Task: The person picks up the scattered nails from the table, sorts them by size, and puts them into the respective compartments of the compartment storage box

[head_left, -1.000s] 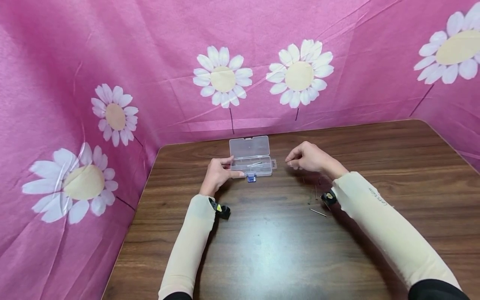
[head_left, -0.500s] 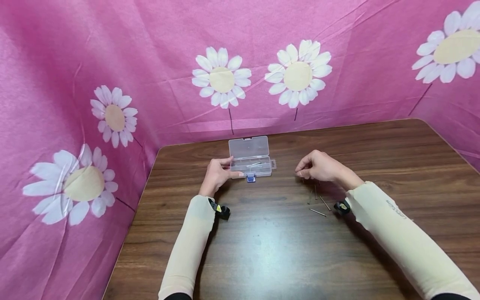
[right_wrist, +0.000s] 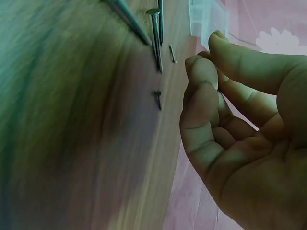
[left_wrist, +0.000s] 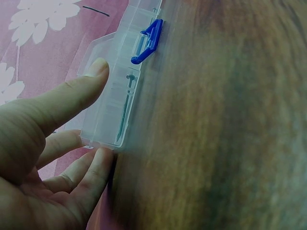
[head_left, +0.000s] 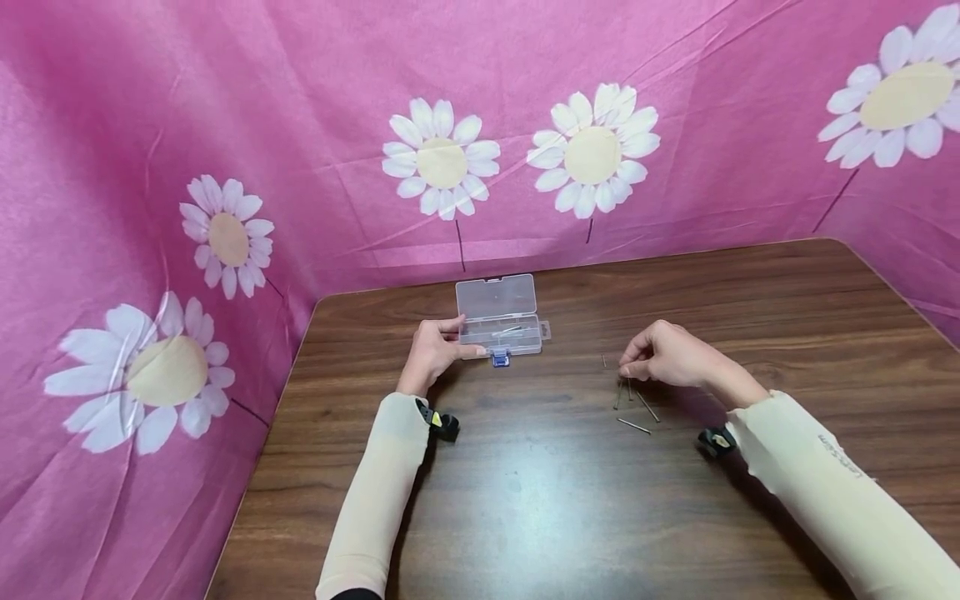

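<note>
Left hand (head_left: 429, 348) gripped left end of clear, lid-up box (head_left: 497, 296), nails inside (left_wrist: 125, 108), toward back of tabletop (head_left: 525, 492). Right hand (head_left: 667, 357) held nothing, fingers loosely bent, near loose nails (head_left: 634, 426).

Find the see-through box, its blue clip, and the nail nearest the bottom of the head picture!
See-through box (head_left: 496, 297): head view, middle of its open lid.
Blue clip (left_wrist: 154, 42): left wrist view, on its long bar.
Nail (head_left: 634, 426): head view, middle of its shaft.
</note>
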Demonstrator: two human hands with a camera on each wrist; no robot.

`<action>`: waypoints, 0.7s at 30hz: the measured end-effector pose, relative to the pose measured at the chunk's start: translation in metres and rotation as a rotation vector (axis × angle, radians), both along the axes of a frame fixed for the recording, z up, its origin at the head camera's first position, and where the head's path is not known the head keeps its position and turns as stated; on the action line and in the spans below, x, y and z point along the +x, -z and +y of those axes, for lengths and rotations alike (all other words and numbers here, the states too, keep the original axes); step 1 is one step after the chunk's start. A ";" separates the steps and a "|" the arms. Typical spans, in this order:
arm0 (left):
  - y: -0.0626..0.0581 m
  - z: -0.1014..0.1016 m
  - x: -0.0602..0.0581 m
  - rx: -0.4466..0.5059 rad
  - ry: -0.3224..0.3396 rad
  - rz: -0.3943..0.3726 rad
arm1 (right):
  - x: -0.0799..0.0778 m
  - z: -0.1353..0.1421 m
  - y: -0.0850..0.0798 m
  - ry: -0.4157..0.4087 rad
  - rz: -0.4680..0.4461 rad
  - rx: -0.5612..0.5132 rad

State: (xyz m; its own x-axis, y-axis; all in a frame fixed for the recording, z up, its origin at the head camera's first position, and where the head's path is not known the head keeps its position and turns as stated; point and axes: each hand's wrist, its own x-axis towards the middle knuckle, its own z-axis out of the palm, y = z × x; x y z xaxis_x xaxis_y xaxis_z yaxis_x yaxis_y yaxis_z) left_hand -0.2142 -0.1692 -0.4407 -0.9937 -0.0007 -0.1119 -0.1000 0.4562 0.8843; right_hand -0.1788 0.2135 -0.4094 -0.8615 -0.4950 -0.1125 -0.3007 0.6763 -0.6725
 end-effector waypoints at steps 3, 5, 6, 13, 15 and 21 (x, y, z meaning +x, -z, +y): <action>0.000 -0.001 0.000 0.000 -0.001 0.004 | 0.004 0.007 0.001 0.005 -0.020 -0.002; 0.000 -0.001 0.000 0.002 -0.004 0.009 | 0.008 0.011 0.001 0.009 -0.044 0.003; 0.000 -0.002 0.000 0.005 -0.006 0.009 | 0.009 0.012 0.001 0.011 -0.057 0.010; 0.000 -0.002 0.000 0.003 0.005 0.006 | 0.024 0.015 0.001 0.010 -0.106 0.105; 0.000 -0.002 -0.001 0.005 0.005 0.010 | 0.027 0.014 0.000 0.007 -0.112 0.135; 0.002 -0.001 -0.001 0.002 0.000 0.011 | 0.030 0.010 0.003 0.018 -0.107 0.169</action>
